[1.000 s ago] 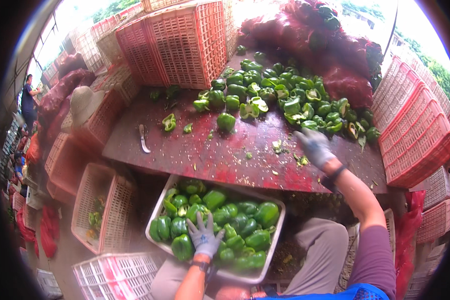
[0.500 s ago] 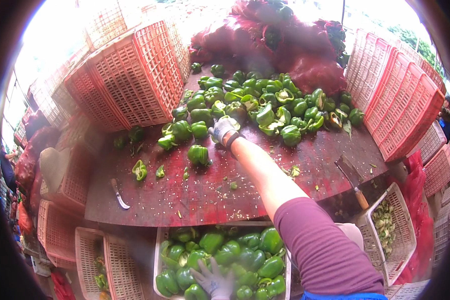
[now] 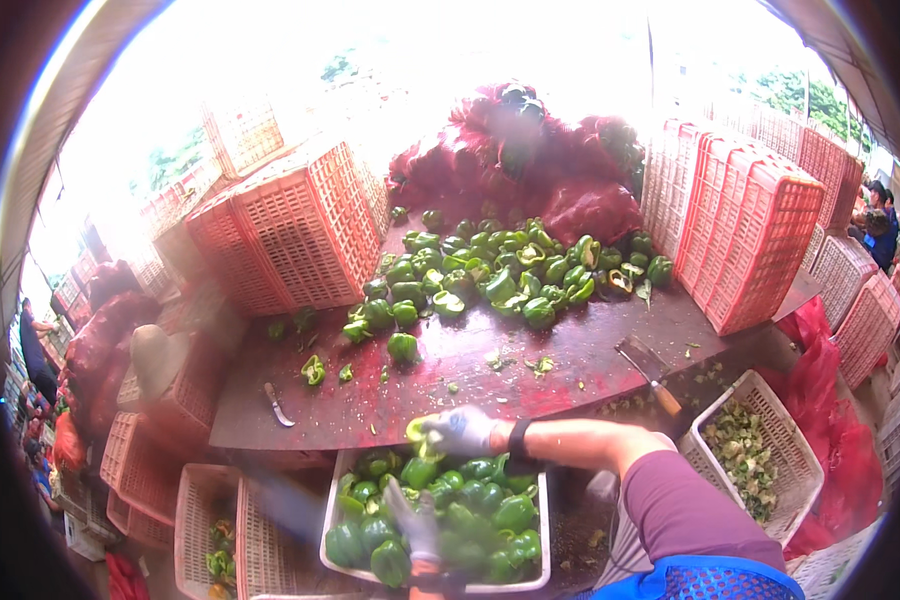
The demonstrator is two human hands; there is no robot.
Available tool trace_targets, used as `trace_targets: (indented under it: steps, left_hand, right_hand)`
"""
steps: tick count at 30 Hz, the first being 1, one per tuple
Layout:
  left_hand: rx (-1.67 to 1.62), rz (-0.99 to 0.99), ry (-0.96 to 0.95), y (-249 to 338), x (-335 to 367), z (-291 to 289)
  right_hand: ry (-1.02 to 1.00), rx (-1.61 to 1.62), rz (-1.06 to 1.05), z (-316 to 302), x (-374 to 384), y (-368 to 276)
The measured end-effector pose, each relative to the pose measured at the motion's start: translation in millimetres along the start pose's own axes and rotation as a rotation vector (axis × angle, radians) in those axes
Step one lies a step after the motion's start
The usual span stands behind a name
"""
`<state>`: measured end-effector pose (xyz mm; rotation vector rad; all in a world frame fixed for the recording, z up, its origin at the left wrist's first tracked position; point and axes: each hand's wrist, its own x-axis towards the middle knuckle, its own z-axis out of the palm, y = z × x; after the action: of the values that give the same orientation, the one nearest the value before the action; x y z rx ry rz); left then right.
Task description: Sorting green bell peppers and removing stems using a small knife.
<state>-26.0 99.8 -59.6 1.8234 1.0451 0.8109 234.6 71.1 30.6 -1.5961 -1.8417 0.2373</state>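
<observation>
My right hand [image 3: 460,432], in a grey glove, is closed on a green bell pepper [image 3: 417,430] right above the far rim of a white crate [image 3: 332,510] filled with green peppers. Blurred by motion, my left hand [image 3: 415,520], also gloved, hovers over the peppers in that crate near its front; I cannot tell whether it holds one. A large heap of green peppers [image 3: 490,270] covers the far half of the dark red table [image 3: 570,350].
A small knife [image 3: 277,404] lies at the table's left front, a cleaver [image 3: 650,372] at its right front. Stacked pink crates [image 3: 290,230] flank the heap, others [image 3: 745,225] on the right. Red mesh sacks [image 3: 530,160] are piled behind. A white crate of pepper scraps [image 3: 750,455] stands at right.
My right hand has pulled back from the pepper heap to the white crate, now with a pepper in it. The view has tilted up and shifted right.
</observation>
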Motion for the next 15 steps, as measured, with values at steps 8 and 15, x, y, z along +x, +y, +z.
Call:
trace_targets:
  steps: [8, 15]
  left_hand:
    - [-0.726, -0.181, -0.082, 78.8, -21.9, -33.3]
    - [-1.151, -0.391, -0.308, 66.1, -47.5, -29.1]
  right_hand:
    - [-0.054, 0.020, 0.168, 25.5, -44.3, -133.9]
    - [-0.062, 0.527, 0.442, 17.0, -82.5, -129.2]
